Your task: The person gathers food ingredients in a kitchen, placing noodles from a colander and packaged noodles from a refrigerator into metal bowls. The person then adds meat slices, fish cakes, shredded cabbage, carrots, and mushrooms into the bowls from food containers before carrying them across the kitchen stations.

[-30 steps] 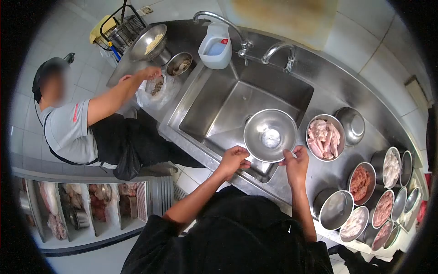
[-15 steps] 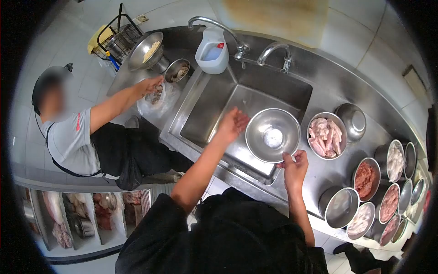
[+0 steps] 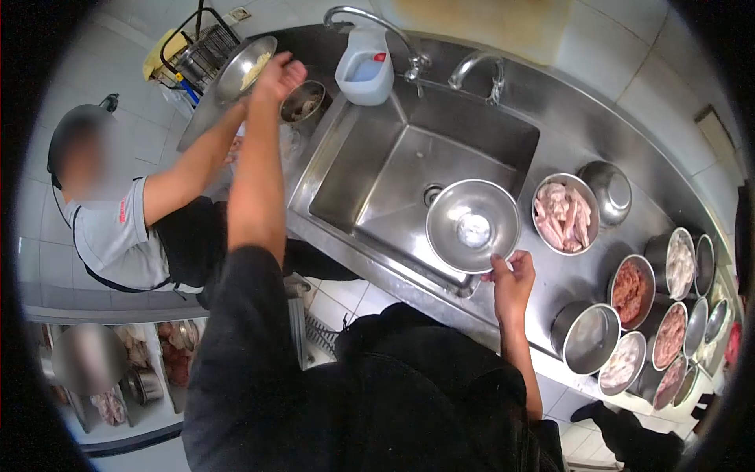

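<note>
My right hand [image 3: 513, 279] pinches the near rim of a shiny steel bowl [image 3: 452, 236], which is held over the right part of the sink [image 3: 377, 173]. Nothing but reflected light shows inside it. My left hand [image 3: 281, 77] is stretched far to the left, fingers loosely bent and apart, with nothing seen in it. It is beside a steel bowl of pale yellow food [image 3: 236, 76] and above a steel pot [image 3: 292, 108] with dark pieces inside. My left forearm crosses in front of a co-worker's arm and partly hides a clear plastic bag [image 3: 292, 145].
A co-worker [image 3: 106, 228] stands at the left. Two faucets [image 3: 487, 75] and a cut plastic jug [image 3: 366, 79] line the sink's back. Right of the sink are a bowl of raw meat pieces [image 3: 565, 214], an upturned bowl [image 3: 609, 193] and several meat pots [image 3: 631, 289].
My left hand has swung from over the sink to the far left, near the yellow food bowl. My right hand still holds the steel bowl in nearly the same place.
</note>
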`<state>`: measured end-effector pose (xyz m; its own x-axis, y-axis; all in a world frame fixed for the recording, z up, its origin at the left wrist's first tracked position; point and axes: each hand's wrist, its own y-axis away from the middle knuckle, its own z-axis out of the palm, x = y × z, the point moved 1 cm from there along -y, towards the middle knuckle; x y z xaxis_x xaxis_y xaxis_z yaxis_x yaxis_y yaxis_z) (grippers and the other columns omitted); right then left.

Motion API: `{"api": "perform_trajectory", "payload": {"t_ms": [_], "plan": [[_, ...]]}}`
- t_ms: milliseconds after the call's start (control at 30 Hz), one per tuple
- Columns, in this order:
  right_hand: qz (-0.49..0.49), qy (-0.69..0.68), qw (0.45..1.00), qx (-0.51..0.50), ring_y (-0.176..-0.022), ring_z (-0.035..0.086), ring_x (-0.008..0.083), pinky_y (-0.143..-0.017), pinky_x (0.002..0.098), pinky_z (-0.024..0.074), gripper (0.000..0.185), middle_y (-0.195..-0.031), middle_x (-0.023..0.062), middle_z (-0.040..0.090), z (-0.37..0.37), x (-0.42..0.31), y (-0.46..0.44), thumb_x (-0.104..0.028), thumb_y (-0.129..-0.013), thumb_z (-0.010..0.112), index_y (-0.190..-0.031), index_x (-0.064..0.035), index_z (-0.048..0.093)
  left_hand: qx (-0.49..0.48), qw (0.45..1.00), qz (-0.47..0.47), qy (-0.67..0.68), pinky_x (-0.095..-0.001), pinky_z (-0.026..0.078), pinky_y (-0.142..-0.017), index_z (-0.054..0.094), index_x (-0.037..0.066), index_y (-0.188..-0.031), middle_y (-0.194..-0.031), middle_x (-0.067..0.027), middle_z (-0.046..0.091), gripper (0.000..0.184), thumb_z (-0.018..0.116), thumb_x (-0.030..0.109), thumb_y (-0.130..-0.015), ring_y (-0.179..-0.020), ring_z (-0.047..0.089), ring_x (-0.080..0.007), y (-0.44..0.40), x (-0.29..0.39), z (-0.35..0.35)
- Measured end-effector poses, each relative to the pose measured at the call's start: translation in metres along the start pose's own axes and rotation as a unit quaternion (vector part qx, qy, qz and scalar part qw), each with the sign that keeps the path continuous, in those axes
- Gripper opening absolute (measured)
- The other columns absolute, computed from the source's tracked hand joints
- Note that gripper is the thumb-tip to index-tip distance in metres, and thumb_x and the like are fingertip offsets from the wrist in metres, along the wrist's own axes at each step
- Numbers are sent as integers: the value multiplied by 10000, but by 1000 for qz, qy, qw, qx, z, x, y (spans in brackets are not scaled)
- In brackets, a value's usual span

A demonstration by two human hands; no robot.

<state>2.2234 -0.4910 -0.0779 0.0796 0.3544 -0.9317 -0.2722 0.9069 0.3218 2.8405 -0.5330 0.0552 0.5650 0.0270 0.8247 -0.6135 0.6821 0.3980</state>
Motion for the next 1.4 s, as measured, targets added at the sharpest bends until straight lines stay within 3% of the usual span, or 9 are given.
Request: {"api": "perform_trajectory", "payload": {"t_ms": [33, 133, 167, 233, 367, 467, 700, 1033, 1400], "plan": [[-4, 0, 1000, -4, -557, 614, 188, -506, 281, 492, 141, -847, 147, 596, 0, -2, 0, 11, -853, 580, -904, 7, 449, 101, 995, 17, 8, -351, 565, -592, 496, 17, -808, -745, -135, 592, 229, 555, 202, -928, -648, 617, -247, 16, 11, 13], [6, 3, 1000, -8, -551, 613, 189, -509, 282, 486, 150, -862, 153, 598, -6, 2, 2, 3, -851, 585, -908, 9, 447, 89, 994, 54, -19, -359, 567, -616, 491, 22, -833, -766, -129, 576, 214, 570, 202, -918, -687, 617, -250, 38, -12, 17], [12, -5, 1000, -11, -554, 616, 190, -509, 283, 485, 156, -863, 153, 598, -9, 7, 2, 1, -847, 589, -911, 11, 447, 30, 999, -32, 1, -369, 567, -630, 494, 40, -844, -751, -105, 566, 188, 566, 198, -917, -690, 615, -249, 44, -34, 16], [18, -20, 1000, -14, -564, 623, 195, -509, 284, 486, 170, -862, 153, 596, -14, 8, 6, 0, -838, 596, -917, 17, 447, -6, 999, 24, -29, -349, 550, -661, 552, 96, -921, -843, -83, 608, 118, 581, 211, -922, -749, 617, -223, 98, -124, 29], [35, -35, 999, 9, -594, 603, 164, -477, 274, 512, 192, -871, 124, 567, -32, 6, 17, 33, -839, 609, -890, -10, 430, -79, 980, -173, -61, -334, 519, -747, 580, 96, -1064, -948, -32, 600, 240, 596, 297, -935, -834, 599, -180, 210, -299, 41], [38, -33, 999, 14, -565, 606, 166, -481, 281, 514, 192, -834, 107, 562, -45, 12, 19, 26, -839, 614, -903, 1, 435, -92, 963, -232, -104, -346, 513, -768, 540, 82, -1113, -962, -53, 581, 300, 572, 328, -945, -870, 585, -190, 286, -342, 83], [49, -30, 998, -3, -554, 625, 163, -465, 289, 518, 204, -771, 109, 598, -73, 16, 43, -47, -839, 662, -913, 13, 481, -133, 959, -154, -196, -311, 545, -638, 513, 74, -947, -889, -60, 597, 156, 613, 3, -852, -765, 636, -188, 333, -364, 97], [-7, 17, 990, 141, -690, 628, 156, -601, 287, 518, 351, -1049, 155, 628, -115, 6, 142, -139, -862, 672, -1134, 46, 549, -240, 932, -138, -235, -308, 541, -646, 495, 43, -964, -910, -79, 580, 169, 599, 13, -833, -777, 621, -181, 362, -377, 112], [62, 18, 976, 207, -664, 617, 153, -560, 277, 504, 477, -904, 140, 642, -110, 31, 223, -361, -919, 624, -1151, 49, 547, -313, 909, -185, -203, -330, 577, -659, 490, 50, -934, -925, -77, 581, 152, 601, -3, -845, -790, 619, -166, 424, -398, 93]]}}
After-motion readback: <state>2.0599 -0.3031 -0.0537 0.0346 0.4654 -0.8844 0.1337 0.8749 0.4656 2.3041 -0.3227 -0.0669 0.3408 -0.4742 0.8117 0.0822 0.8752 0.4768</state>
